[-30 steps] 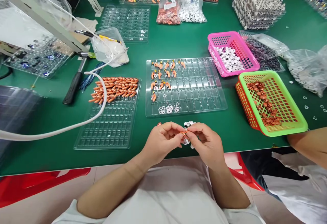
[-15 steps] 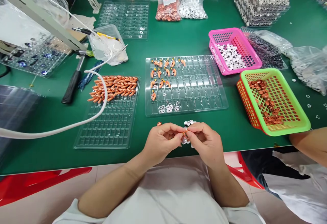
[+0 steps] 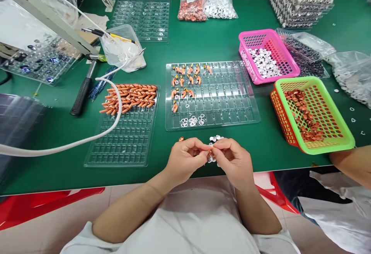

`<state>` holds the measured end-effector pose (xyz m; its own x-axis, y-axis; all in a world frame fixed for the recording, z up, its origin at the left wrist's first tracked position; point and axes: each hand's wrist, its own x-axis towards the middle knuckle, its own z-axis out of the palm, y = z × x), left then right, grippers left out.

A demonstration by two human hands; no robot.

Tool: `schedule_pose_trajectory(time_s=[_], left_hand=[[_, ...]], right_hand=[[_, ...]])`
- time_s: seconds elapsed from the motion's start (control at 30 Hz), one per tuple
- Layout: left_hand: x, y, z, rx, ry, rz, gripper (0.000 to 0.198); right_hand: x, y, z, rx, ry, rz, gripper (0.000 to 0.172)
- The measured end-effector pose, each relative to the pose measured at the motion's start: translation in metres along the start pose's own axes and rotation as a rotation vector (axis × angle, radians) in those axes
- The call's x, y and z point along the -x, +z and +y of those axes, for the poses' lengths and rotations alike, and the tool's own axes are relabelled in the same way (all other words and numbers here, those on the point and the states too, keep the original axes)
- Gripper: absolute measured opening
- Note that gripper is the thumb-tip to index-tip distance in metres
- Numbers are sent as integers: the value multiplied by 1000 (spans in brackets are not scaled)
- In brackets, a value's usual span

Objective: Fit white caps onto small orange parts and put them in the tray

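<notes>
My left hand (image 3: 187, 159) and my right hand (image 3: 235, 161) meet fingertip to fingertip near the table's front edge. Both are closed in a pinch around a small orange part (image 3: 210, 152), mostly covered by the fingers. Behind and beneath the fingertips lie several small white round pieces (image 3: 216, 138). A small copper-coloured piece (image 3: 181, 138) rests just beyond my left knuckles. Farther off, a clear compartment tray (image 3: 232, 109) carries curved orange parts (image 3: 190, 80) in its left cells and white rings (image 3: 193, 121) along its near row.
On the left are a second clear tray (image 3: 118, 149) with copper-coloured parts (image 3: 131, 97), a hammer (image 3: 82, 93) and a white hose (image 3: 95, 137). To the right stand a pink basket (image 3: 269, 33) and a green basket (image 3: 343, 130). Another person's arm (image 3: 352, 165) rests at the right edge.
The view has shifted very slightly. My hands stay pinched together at the same spot, with only small finger movement.
</notes>
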<state>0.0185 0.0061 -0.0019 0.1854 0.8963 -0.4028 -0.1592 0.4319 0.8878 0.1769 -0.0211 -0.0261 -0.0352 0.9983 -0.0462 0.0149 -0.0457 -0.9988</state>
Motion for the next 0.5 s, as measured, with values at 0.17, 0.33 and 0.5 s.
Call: schedule_pose_trajectory(time_s=[0.17, 0.33, 0.5], left_hand=[[-1, 1, -4, 8, -26, -2, 7], [-2, 1, -3, 18, -41, -29, 5], [0, -4, 11, 18, -100, -159, 6]], right_hand=[[0, 0, 2, 4, -4, 16, 9], [1, 0, 2, 8, -8, 16, 10], [2, -3, -2, -9, -23, 6, 11]])
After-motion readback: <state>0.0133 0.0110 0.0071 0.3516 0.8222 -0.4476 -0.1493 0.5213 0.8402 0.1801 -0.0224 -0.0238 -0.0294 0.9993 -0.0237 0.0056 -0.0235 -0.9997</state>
